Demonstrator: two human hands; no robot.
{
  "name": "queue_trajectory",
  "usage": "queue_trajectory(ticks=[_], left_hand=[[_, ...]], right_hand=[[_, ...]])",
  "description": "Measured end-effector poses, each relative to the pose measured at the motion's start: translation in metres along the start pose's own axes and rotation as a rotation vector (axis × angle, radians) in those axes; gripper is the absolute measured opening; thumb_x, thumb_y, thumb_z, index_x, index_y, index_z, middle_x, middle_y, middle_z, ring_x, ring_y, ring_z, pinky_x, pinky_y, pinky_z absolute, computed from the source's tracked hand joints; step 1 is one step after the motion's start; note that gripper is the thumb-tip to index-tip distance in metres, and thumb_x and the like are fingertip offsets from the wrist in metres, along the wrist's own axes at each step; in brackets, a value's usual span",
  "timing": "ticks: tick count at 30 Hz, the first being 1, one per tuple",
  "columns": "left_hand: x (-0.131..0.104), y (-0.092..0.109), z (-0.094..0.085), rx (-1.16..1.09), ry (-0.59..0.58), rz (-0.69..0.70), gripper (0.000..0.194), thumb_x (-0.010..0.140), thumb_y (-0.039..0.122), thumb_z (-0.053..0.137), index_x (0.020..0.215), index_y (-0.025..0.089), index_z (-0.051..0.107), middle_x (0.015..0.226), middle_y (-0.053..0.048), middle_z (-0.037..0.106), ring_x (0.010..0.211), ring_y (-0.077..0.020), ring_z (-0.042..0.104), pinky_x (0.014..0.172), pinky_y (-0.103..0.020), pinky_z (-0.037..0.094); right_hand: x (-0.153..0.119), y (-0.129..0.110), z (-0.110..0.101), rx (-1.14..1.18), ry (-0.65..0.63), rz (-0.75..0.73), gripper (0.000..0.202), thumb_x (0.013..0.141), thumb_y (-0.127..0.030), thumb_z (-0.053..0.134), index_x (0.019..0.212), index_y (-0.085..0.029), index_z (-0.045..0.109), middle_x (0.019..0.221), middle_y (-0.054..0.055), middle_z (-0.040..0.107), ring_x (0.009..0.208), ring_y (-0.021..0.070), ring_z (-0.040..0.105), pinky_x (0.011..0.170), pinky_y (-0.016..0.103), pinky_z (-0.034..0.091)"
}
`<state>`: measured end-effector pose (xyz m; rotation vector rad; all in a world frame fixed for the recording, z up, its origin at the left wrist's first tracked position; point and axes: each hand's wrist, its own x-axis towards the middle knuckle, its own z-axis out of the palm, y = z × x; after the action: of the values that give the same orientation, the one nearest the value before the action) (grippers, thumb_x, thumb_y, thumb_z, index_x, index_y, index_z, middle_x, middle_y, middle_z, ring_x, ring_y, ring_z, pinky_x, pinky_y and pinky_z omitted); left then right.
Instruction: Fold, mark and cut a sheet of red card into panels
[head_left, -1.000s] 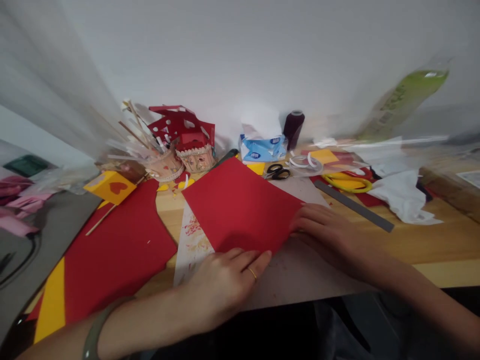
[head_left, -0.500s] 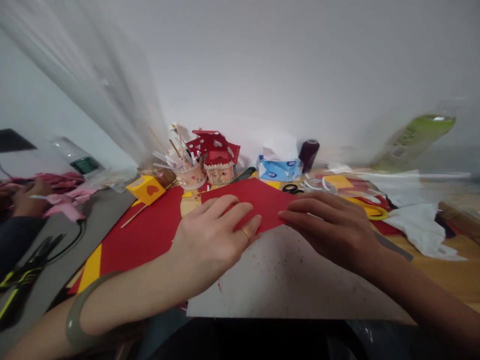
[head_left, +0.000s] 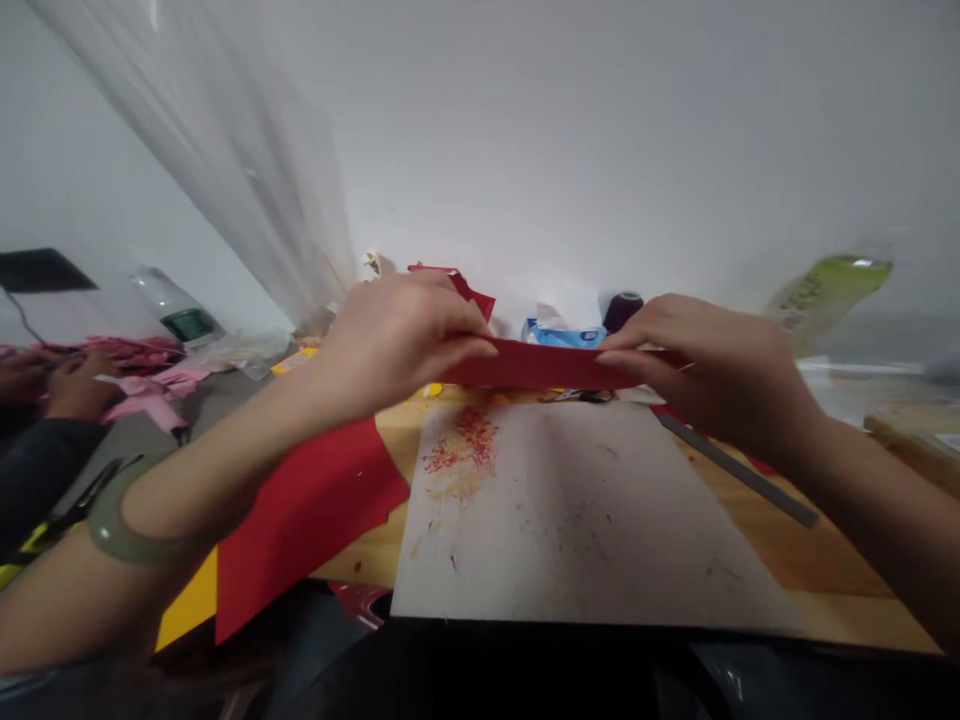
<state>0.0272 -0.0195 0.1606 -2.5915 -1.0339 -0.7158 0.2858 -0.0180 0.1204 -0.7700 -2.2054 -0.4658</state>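
A piece of red paper [head_left: 540, 366] is raised above the work board, seen nearly edge-on as a narrow band. My left hand [head_left: 409, 335] pinches its left end between thumb and fingers. At the right end, my right hand [head_left: 709, 365] grips it the same way. Below lies a whitish board [head_left: 585, 530], marked with red and tan specks at its upper left. A larger red sheet [head_left: 315, 510] rests left of the board, partly behind my left forearm, with a yellow sheet [head_left: 191, 605] under it.
Behind the paper stand a blue tissue pack [head_left: 566, 332] and a dark thread spool [head_left: 622, 308]. A grey strip [head_left: 739, 470] lies right of the board. A green-labelled bottle [head_left: 832, 295] is at the right. At far left, another person's hand [head_left: 79, 385] is near pink material [head_left: 150, 400].
Both hands have lifted the red paper off the board and tilted it from lying flat to nearly edge-on. The speckled part of the board has come into view.
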Motion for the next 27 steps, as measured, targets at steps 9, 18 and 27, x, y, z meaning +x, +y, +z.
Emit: queue_trajectory(ticks=[9,18,27], left_hand=[[0.011,-0.048,-0.016,-0.538,0.074,-0.424,0.02,0.072,0.03,0.067,0.083,0.015,0.074,0.077,-0.003,0.07,0.074,-0.0175,0.064,0.068,-0.028,0.05],[0.025,-0.056,-0.016,-0.744,0.069,-0.545,0.013,0.07,0.022,0.068,0.059,0.016,0.063,0.054,-0.001,0.059,0.049,-0.0103,0.055,0.051,-0.024,0.043],[0.024,-0.056,-0.013,-0.395,0.256,-0.212,0.008,0.072,0.024,0.066,0.075,0.017,0.07,0.074,-0.004,0.069,0.067,-0.0152,0.062,0.063,-0.027,0.048]], right_hand=[[0.009,0.032,-0.021,0.124,0.006,0.274,0.015,0.082,-0.034,0.06,0.079,-0.022,0.069,0.074,0.001,0.066,0.066,0.0153,0.058,0.054,0.027,0.04],[0.013,0.042,-0.029,0.129,0.052,0.681,0.028,0.069,-0.051,0.069,0.068,-0.023,0.069,0.053,-0.002,0.06,0.048,0.0115,0.045,0.043,0.026,0.03],[0.01,0.022,-0.054,-0.005,0.313,0.619,0.022,0.075,-0.04,0.067,0.077,-0.019,0.072,0.064,0.002,0.064,0.055,0.0115,0.052,0.052,0.027,0.038]])
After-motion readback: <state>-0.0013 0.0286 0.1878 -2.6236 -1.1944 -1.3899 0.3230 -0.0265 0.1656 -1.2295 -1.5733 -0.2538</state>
